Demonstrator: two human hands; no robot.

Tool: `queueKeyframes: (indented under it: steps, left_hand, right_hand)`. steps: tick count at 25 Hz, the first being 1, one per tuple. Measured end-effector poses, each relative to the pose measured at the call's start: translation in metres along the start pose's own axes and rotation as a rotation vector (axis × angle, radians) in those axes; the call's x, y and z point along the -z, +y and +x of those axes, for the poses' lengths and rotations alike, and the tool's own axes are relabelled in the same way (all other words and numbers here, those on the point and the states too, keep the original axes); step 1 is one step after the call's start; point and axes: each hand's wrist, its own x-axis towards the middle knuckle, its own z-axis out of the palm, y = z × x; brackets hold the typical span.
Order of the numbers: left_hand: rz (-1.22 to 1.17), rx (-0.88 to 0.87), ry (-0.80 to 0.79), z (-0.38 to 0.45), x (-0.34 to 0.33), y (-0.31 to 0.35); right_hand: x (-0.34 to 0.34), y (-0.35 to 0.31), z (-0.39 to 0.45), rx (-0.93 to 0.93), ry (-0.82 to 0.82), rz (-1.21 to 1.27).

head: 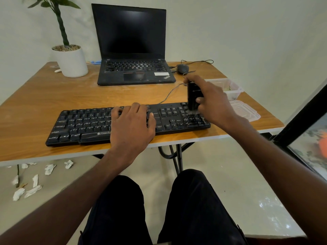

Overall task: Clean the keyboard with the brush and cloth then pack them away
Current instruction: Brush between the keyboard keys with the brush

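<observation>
Right hand (210, 101) is gripping the black plastic brush (193, 98) upright over the black keyboard's (88, 126) right end, left hand (132, 124) pressing flat mid-keyboard; short, light strokes advisable.

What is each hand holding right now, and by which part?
Right hand grips the black brush by its body, bristles on the black keyboard. Left hand rests flat on the keys, holding nothing.

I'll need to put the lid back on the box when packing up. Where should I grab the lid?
Take the lid by its near right corner, which reaches the table edge, coming from the right. It lies flat beside the keyboard, so pinch the raised rim there; the right hand is busy holding the brush.
</observation>
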Motion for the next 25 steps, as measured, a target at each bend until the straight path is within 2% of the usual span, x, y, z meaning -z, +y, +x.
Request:
queueKeyframes:
  steps: [2,5,9,11,14,18,23,25]
  left_hand:
    - [0.0,0.001,0.0,0.0,-0.001,0.0]
    - [0.003,0.006,-0.006,0.0,0.0,0.001]
    - [0.011,-0.002,0.007,0.001,-0.001,-0.001]
    - [0.009,-0.004,0.01,0.001,-0.001,-0.001]
    - [-0.031,-0.014,0.038,0.002,0.003,-0.003]
    - [-0.086,0.006,0.125,0.008,0.033,-0.041]
    - [-0.095,0.277,0.185,-0.019,0.061,-0.14]
    - [-0.282,0.341,0.114,-0.022,0.065,-0.171]
  right_hand:
    - [0.005,-0.003,0.0,-0.038,0.032,-0.183]
    - [0.002,-0.01,-0.001,-0.004,0.012,-0.074]
    - [0.003,-0.001,-0.004,-0.096,0.062,-0.234]
    - [0.001,0.0,-0.004,-0.095,0.094,-0.146]
    - [-0.002,-0.016,-0.004,-0.063,0.161,0.115]
    - [-0.018,-0.046,-0.01,-0.048,0.126,0.371]
    - [-0.05,-0.087,0.001,0.04,0.023,0.551]
    - [-0.06,-0.109,0.012,0.078,-0.004,0.612]
